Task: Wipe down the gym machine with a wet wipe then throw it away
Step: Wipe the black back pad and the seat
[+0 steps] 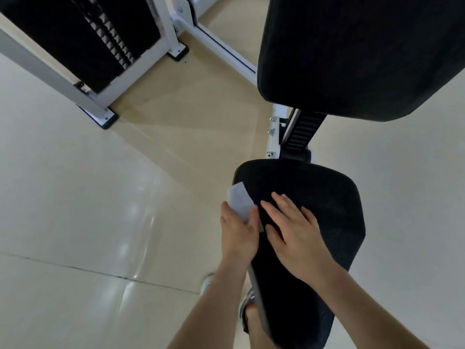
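The gym machine has a black padded seat [327,197] low in the middle and a black back pad [364,54] above it. A white wet wipe [240,201] lies over the seat's left edge. My left hand [239,233] presses on the wipe at that edge, fingers mostly straight, thumb toward the seat. My right hand [294,230] lies flat on the seat top just right of the wipe, fingers spread and straight, holding nothing.
A white frame with a black weight stack [108,41] stands at the upper left on the pale tiled floor [75,197]. A white floor rail [221,46] runs to the seat post [302,132]. My shoes [247,306] show under the seat.
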Available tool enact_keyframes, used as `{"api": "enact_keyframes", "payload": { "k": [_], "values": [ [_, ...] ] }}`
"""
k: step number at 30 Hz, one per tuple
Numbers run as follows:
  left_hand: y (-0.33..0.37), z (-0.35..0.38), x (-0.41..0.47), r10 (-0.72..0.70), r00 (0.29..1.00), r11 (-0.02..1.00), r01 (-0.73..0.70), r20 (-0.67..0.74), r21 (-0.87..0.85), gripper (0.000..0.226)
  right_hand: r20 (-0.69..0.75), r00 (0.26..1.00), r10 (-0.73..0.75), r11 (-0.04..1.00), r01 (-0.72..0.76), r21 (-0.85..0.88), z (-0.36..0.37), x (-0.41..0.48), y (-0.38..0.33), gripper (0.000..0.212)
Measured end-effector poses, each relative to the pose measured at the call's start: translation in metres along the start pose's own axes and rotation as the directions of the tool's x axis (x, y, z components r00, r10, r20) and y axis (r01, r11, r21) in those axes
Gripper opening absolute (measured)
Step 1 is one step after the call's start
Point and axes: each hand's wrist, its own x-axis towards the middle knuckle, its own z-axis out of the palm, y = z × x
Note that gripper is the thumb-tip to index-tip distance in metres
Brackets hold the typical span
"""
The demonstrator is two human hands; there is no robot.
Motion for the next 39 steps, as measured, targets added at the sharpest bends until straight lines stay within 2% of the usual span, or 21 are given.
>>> {"api": "enact_keyframes", "payload": {
  "k": [2, 5, 7, 9, 11, 13, 15, 16, 17, 18, 20, 22, 24, 26, 28, 32, 35, 36, 37, 38, 39],
  "values": [
    [0.006, -0.003, 0.033, -0.048, 0.999, 0.991, 0.047, 0.004, 0.124, 0.063, -0.029, 1.000, -0.011, 0.996, 0.009, -0.093, 0.007, -0.002, 0.016, 0.053],
    [0.028, -0.004, 0.080, -0.051, 0.995, 0.960, 0.024, 0.089, 0.280, 0.075, -0.129, 0.991, 0.036, 0.999, -0.035, 0.011, 0.013, -0.004, 0.024, 0.051],
    [0.047, 0.006, 0.096, 0.006, 0.998, 0.892, -0.037, 0.070, 0.451, 0.069, -0.199, 0.978, 0.067, 0.997, -0.056, 0.059, 0.015, -0.005, 0.024, 0.050],
    [0.064, 0.017, 0.098, 0.171, 0.980, 0.712, -0.194, 0.101, 0.675, 0.057, -0.236, 0.968, 0.087, 0.991, -0.059, 0.123, 0.015, -0.005, 0.025, 0.047],
    [0.074, 0.028, 0.094, 0.343, 0.906, 0.439, -0.388, 0.248, 0.811, 0.053, -0.267, 0.960, 0.089, 0.984, -0.042, 0.174, 0.014, -0.005, 0.024, 0.045],
    [0.076, 0.041, 0.086, 0.383, 0.812, 0.251, -0.549, 0.439, 0.797, 0.056, -0.273, 0.954, 0.121, 0.970, -0.056, 0.237, 0.012, -0.004, 0.025, 0.044],
    [0.066, 0.051, 0.067, 0.399, 0.671, 0.091, -0.707, 0.625, 0.701, 0.060, -0.283, 0.941, 0.186, 0.963, -0.117, 0.243, 0.005, -0.003, 0.033, 0.042],
    [0.057, 0.050, 0.057, 0.415, 0.609, 0.029, -0.751, 0.675, 0.660, 0.060, -0.294, 0.931, 0.217, 0.968, -0.166, 0.188, -0.001, -0.003, 0.042, 0.043],
    [0.050, 0.047, 0.049, 0.427, 0.598, 0.017, -0.755, 0.678, 0.655, 0.061, -0.293, 0.922, 0.251, 0.967, -0.225, 0.119, -0.008, -0.004, 0.053, 0.047],
    [0.044, 0.042, 0.045, 0.427, 0.642, 0.057, -0.722, 0.637, 0.690, 0.062, -0.262, 0.921, 0.290, 0.957, -0.284, 0.061, -0.014, -0.006, 0.065, 0.051],
    [0.038, 0.035, 0.042, 0.388, 0.814, 0.207, -0.535, 0.433, 0.819, 0.066, -0.115, 0.938, 0.326, 0.945, -0.327, 0.010, -0.023, -0.012, 0.087, 0.055],
    [0.035, 0.039, 0.030, 0.373, 0.883, 0.301, -0.406, 0.285, 0.863, 0.067, 0.001, 0.952, 0.306, 0.952, -0.306, 0.012, -0.026, -0.017, 0.096, 0.054],
    [0.025, 0.052, -0.003, 0.439, 0.838, 0.301, -0.477, 0.324, 0.826, 0.066, 0.054, 0.947, 0.315, 0.949, -0.316, 0.001, -0.027, -0.018, 0.093, 0.054],
    [0.003, 0.063, -0.048, 0.513, 0.737, 0.265, -0.624, 0.440, 0.735, 0.061, 0.073, 0.936, 0.344, 0.938, -0.345, 0.013, -0.029, -0.021, 0.087, 0.055],
    [-0.015, 0.068, -0.087, 0.515, 0.684, 0.239, -0.694, 0.517, 0.679, 0.060, 0.101, 0.931, 0.351, 0.934, -0.355, 0.030, -0.032, -0.028, 0.081, 0.053],
    [-0.039, 0.059, -0.127, 0.460, 0.663, 0.216, -0.729, 0.591, 0.650, 0.060, 0.216, 0.927, 0.306, 0.930, -0.340, 0.141, -0.045, -0.056, 0.064, 0.048],
    [-0.032, 0.044, -0.147, 0.421, 0.687, 0.280, -0.720, 0.593, 0.635, 0.052, 0.322, 0.899, 0.297, 0.835, -0.409, 0.369, -0.063, -0.083, 0.042, 0.046],
    [-0.027, 0.040, -0.154, 0.384, 0.728, 0.404, -0.685, 0.567, 0.606, 0.049, 0.355, 0.887, 0.295, 0.783, -0.438, 0.442, -0.070, -0.093, 0.034, 0.045],
    [-0.017, 0.034, -0.161, 0.297, 0.798, 0.598, -0.584, 0.525, 0.549, 0.045, 0.379, 0.879, 0.290, 0.729, -0.459, 0.508, -0.077, -0.105, 0.026, 0.044],
    [-0.005, 0.029, -0.170, 0.191, 0.860, 0.789, -0.422, 0.474, 0.447, 0.037, 0.401, 0.872, 0.283, 0.688, -0.475, 0.549, -0.085, -0.116, 0.017, 0.044],
    [0.010, 0.021, -0.181, 0.077, 0.897, 0.923, -0.230, 0.436, 0.310, 0.028, 0.410, 0.873, 0.265, 0.659, -0.474, 0.584, -0.095, -0.128, 0.008, 0.045]
  ]
}}
